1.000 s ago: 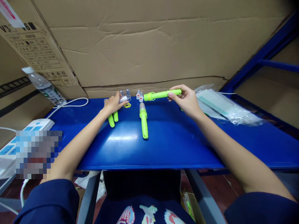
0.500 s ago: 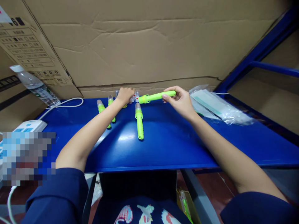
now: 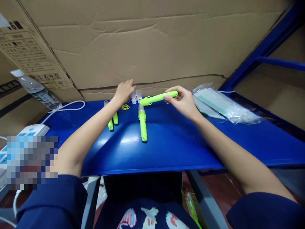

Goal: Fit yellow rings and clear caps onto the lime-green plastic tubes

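Observation:
My right hand (image 3: 182,100) grips a lime-green flashlight body (image 3: 158,97) near its rear end, between thumb and fingers. It lies almost level, its uncapped end with a thin ring pointing left. My left hand (image 3: 125,91) hovers at the back of the table, fingers stretched and partly apart, beside small clear caps (image 3: 136,96) with red spots. Its fingertips are partly hidden. Below the held body lies a green flashlight with a clear cap (image 3: 143,125). Yellow-green rings (image 3: 125,107) sit under my left wrist. Two more green flashlights (image 3: 115,118) are partly covered by my left forearm.
A cardboard wall (image 3: 152,47) rises behind the blue table (image 3: 176,143). Plastic bags with flat contents (image 3: 224,103) lie on the right. A water bottle (image 3: 39,90), a white cable (image 3: 69,106) and a power strip (image 3: 33,130) are on the left.
My left hand has risen and shifted slightly left off the clear caps, its fingers loosening. More caps and the rings now show. My right hand keeps the flashlight body almost in place.

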`<action>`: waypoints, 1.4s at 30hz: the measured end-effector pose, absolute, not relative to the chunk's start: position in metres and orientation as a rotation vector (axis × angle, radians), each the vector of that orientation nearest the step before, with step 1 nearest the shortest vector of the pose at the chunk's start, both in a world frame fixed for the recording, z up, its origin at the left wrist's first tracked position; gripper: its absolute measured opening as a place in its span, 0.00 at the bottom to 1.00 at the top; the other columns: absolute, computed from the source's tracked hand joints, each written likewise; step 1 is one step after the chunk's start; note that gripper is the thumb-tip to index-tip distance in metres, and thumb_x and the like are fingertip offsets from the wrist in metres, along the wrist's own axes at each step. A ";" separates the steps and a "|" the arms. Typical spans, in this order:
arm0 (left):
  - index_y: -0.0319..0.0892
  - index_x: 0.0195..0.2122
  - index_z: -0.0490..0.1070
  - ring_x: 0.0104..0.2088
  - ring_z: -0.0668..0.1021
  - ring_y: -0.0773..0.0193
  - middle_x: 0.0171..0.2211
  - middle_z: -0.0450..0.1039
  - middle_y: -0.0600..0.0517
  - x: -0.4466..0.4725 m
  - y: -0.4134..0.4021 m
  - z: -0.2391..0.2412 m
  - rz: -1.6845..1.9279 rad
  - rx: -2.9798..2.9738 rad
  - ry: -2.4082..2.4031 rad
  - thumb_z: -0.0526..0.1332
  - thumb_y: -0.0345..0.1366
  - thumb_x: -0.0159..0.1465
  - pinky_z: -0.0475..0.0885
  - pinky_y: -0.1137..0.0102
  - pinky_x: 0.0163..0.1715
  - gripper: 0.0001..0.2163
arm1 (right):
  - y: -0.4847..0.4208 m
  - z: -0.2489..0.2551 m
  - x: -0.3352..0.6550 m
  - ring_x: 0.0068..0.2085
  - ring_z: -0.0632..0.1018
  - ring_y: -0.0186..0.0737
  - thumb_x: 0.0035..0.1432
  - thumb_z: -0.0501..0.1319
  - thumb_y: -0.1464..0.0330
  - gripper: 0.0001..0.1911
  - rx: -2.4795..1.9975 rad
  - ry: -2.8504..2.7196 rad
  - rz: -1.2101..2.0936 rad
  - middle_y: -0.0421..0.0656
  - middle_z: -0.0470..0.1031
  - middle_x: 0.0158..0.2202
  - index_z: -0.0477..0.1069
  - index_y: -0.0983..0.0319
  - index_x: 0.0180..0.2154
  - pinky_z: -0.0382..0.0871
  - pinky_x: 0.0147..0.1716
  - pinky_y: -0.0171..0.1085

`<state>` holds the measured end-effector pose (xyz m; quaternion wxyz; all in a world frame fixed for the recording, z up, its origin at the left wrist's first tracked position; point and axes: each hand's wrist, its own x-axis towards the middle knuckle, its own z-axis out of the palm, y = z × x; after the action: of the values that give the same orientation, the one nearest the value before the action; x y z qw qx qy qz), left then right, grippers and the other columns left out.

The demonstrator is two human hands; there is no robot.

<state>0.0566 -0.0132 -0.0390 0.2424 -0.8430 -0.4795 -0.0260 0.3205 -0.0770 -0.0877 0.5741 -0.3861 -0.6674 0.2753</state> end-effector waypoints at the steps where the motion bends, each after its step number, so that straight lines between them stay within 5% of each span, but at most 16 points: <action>1: 0.36 0.58 0.72 0.62 0.71 0.42 0.63 0.65 0.32 0.052 -0.014 -0.039 -0.132 -2.320 -1.317 0.62 0.30 0.65 0.71 0.56 0.55 0.19 | -0.077 -0.088 0.320 0.29 0.79 0.38 0.44 0.74 0.42 0.29 -0.907 -1.563 0.648 0.40 0.78 0.31 0.73 0.56 0.38 0.78 0.31 0.39; 7: 0.40 0.61 0.67 0.62 0.72 0.43 0.64 0.63 0.36 0.026 -0.025 -0.045 -0.542 -2.346 -1.454 0.63 0.45 0.68 0.70 0.57 0.58 0.23 | -0.079 -0.089 0.317 0.29 0.78 0.37 0.45 0.76 0.46 0.28 -0.906 -1.581 0.672 0.40 0.77 0.31 0.74 0.57 0.38 0.78 0.31 0.38; 13: 0.40 0.56 0.71 0.57 0.77 0.40 0.61 0.68 0.36 0.010 -0.033 -0.045 -0.222 -2.261 -1.893 0.70 0.37 0.61 0.75 0.57 0.53 0.23 | -0.078 -0.091 0.317 0.29 0.79 0.38 0.46 0.76 0.49 0.25 -0.909 -1.586 0.668 0.41 0.78 0.32 0.74 0.58 0.38 0.78 0.30 0.38; 19: 0.34 0.63 0.61 0.61 0.75 0.39 0.61 0.68 0.31 0.012 -0.024 -0.056 -0.192 -2.189 -2.012 0.74 0.28 0.54 0.75 0.59 0.55 0.36 | -0.077 -0.093 0.317 0.29 0.79 0.39 0.45 0.77 0.50 0.25 -0.913 -1.592 0.666 0.41 0.78 0.31 0.74 0.58 0.38 0.78 0.30 0.39; 26: 0.33 0.62 0.61 0.60 0.75 0.42 0.62 0.66 0.33 0.006 -0.022 -0.066 -0.246 -2.196 -2.048 0.70 0.31 0.59 0.73 0.60 0.58 0.32 | -0.078 -0.090 0.317 0.29 0.79 0.38 0.42 0.78 0.49 0.27 -0.926 -1.579 0.689 0.40 0.78 0.30 0.74 0.58 0.38 0.79 0.30 0.39; 30: 0.33 0.60 0.66 0.61 0.73 0.43 0.60 0.68 0.34 0.015 -0.048 -0.064 -0.322 -2.185 -1.878 0.58 0.34 0.69 0.70 0.57 0.60 0.19 | -0.079 -0.093 0.313 0.30 0.79 0.38 0.43 0.78 0.49 0.27 -0.899 -1.555 0.752 0.40 0.78 0.31 0.74 0.58 0.38 0.80 0.32 0.40; 33: 0.35 0.61 0.66 0.63 0.70 0.43 0.61 0.67 0.35 0.026 -0.068 -0.066 -0.448 -2.158 -1.720 0.50 0.35 0.73 0.67 0.53 0.61 0.19 | -0.081 -0.094 0.309 0.30 0.79 0.39 0.43 0.78 0.48 0.27 -0.890 -1.568 0.812 0.41 0.78 0.31 0.74 0.58 0.38 0.81 0.33 0.40; 42: 0.43 0.61 0.73 0.61 0.72 0.44 0.60 0.70 0.39 0.019 -0.063 -0.076 -0.241 -2.394 -1.671 0.53 0.40 0.72 0.69 0.53 0.59 0.19 | -0.082 -0.095 0.305 0.31 0.79 0.40 0.41 0.78 0.48 0.29 -0.891 -1.583 0.865 0.42 0.77 0.32 0.74 0.58 0.37 0.80 0.32 0.40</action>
<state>0.0185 -0.0626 -0.0759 0.1060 -0.8127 -0.5671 -0.0817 0.3053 -0.0822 -0.0950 0.5353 -0.3740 -0.6645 0.3634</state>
